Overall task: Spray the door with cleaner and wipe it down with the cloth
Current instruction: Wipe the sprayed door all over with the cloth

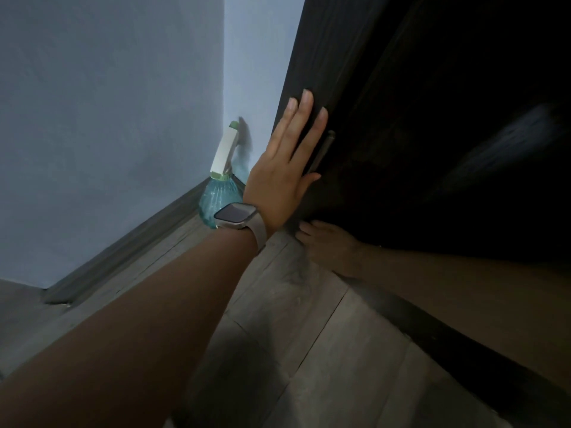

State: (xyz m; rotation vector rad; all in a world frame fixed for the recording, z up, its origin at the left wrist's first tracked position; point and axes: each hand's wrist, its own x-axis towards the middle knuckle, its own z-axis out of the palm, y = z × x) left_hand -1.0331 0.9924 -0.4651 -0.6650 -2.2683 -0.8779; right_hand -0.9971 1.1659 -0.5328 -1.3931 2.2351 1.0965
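Head view: my left hand (287, 168) lies flat on the dark door (401, 118), fingers straight; the right hand (327, 242) reaches low behind its edge, fingers hidden. Spray bottle (221, 186) stands in the corner; no cloth visible. Swinging the door could topple it.

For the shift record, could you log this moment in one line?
left hand: flat on door edge | right hand: low at door | spray bottle: floor corner | cloth: unseen

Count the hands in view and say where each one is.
2. The left hand, with a watch on its wrist, presses flat on the dark door edge. The right hand is lower, at the door's bottom edge near the floor, its fingers partly hidden.
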